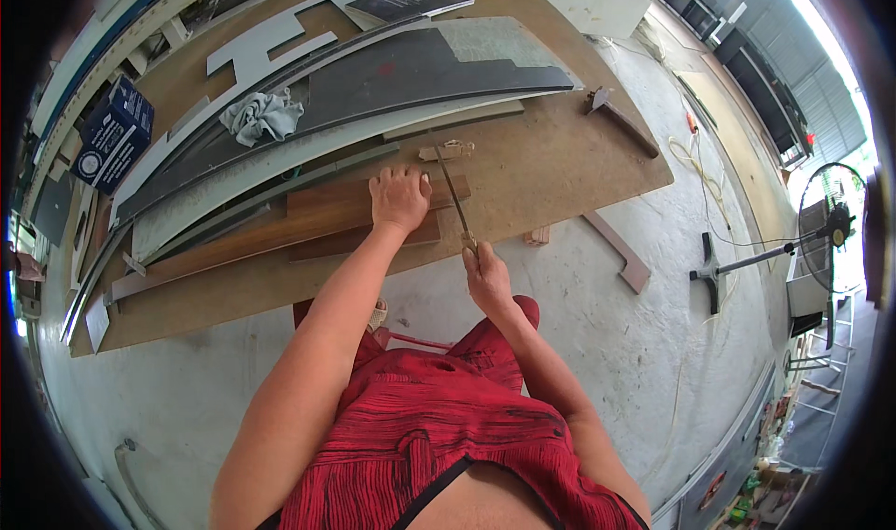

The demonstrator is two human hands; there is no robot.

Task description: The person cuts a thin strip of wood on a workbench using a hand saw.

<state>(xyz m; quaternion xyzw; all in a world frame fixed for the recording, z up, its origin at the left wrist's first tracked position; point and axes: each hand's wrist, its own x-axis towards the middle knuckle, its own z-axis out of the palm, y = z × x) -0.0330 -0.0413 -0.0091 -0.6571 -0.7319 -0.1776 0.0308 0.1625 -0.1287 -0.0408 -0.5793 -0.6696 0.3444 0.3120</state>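
A long brown wooden board [252, 244] lies near the front edge of the worktable. My left hand [401, 197] is closed over it toward its right end, fingers bent and pressing down. In my right hand [488, 278], just past the table's front edge, is the handle of a handsaw [456, 197]. Its narrow blade points away from me and crosses the board to the right of my left hand. A shorter brown board [364, 241] lies partly under the long one. Beyond the blade's far part sits a small light wood scrap [446, 150].
Grey panels [345, 82] are stacked across the table [560, 171], with a crumpled cloth [262, 117] on top. A hammer-like tool [623, 124] lies at the right edge. A blue box [114, 133] stands far left. On the floor are an L-shaped piece [618, 250] and a fan [826, 227].
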